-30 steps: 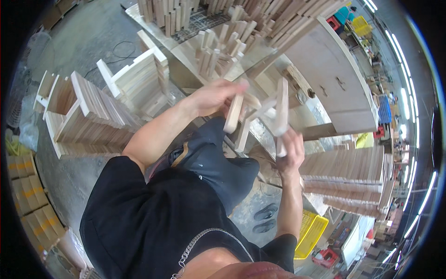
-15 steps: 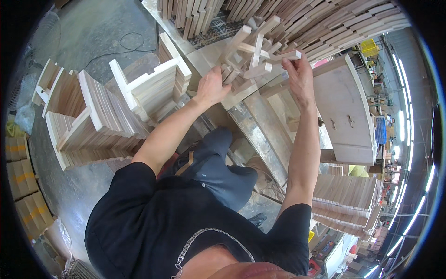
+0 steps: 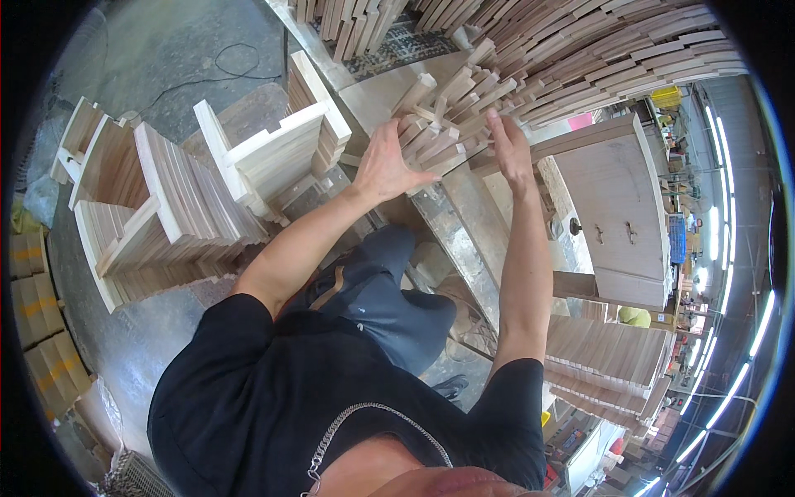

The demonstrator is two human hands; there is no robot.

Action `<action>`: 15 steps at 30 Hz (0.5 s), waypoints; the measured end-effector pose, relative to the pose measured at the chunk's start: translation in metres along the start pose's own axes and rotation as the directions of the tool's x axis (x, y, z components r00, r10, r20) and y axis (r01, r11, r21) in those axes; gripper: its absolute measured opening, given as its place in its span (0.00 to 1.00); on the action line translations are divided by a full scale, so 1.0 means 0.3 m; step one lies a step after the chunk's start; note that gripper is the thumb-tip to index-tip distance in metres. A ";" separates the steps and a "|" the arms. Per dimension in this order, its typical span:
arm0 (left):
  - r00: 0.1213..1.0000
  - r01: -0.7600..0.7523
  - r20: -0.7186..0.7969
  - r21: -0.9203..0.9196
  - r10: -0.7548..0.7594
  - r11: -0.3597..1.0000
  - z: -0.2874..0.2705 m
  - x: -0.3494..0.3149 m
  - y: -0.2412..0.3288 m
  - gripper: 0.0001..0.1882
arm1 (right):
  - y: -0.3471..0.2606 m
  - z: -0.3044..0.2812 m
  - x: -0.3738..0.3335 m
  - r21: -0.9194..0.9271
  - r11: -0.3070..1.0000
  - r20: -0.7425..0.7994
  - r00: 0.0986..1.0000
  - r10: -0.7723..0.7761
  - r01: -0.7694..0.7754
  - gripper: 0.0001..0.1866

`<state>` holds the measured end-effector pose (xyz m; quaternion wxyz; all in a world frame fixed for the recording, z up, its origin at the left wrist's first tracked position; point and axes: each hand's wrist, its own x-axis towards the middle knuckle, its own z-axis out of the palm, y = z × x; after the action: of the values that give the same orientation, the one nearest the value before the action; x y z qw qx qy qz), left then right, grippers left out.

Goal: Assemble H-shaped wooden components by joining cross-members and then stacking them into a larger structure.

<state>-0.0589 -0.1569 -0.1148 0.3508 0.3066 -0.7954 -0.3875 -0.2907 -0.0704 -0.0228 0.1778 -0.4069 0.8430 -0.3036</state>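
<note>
While both hands frame the loose pile of wooden sticks (image 3: 437, 142), neither is closed around a piece. The left hand (image 3: 385, 168) is at the pile's left side, fingers extended and thumb spread wide toward the pile's near edge; the right hand (image 3: 511, 151) is at the pile's right side, fingers nearly straight, gripping nothing that shows. Whether any fingertip touches the wood, I cannot tell. The sticks lie between the 2 hands, tilted and crossing, on a tabletop (image 3: 373, 98). Just beyond the pile run dense rows of wooden strips (image 3: 604, 50); left of it, well apart, stands a stack of notched boards (image 3: 186, 186); right of it is a pale panel (image 3: 617, 190). The weak point, I judge, is the pile itself — crossed sticks could roll or slide if a palm nudged them unevenly, and those at its near side could drop over the tabletop's edge. A fingertip between 2 shifting pieces could also get pinched — the gaps look narrow.
</note>
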 end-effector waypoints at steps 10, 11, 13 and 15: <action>0.992 -0.068 -0.102 0.111 0.080 0.992 0.064 0.002 -0.033 0.47 | -0.071 0.057 -0.047 -0.158 0.985 -0.221 0.970 -0.104 0.069 0.24; 0.992 -0.056 -0.106 0.105 0.067 0.993 0.065 0.009 -0.018 0.46 | -0.065 0.057 -0.041 -0.214 0.975 -0.234 0.966 -0.108 0.057 0.24; 0.992 -0.073 -0.093 0.089 0.081 0.993 0.086 0.027 0.019 0.46 | -0.021 0.042 -0.082 -0.189 0.981 -0.345 0.932 -0.113 0.049 0.25; 0.999 -0.003 -0.052 0.128 0.009 0.992 0.130 0.026 0.023 0.44 | -0.022 0.009 -0.191 -0.142 0.988 -0.434 0.894 -0.114 0.056 0.25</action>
<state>-0.0957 -0.1436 -0.1242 0.3526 0.3362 -0.8100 -0.3265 -0.2506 -0.0291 -0.0176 -0.0573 -0.3744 0.8601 -0.3416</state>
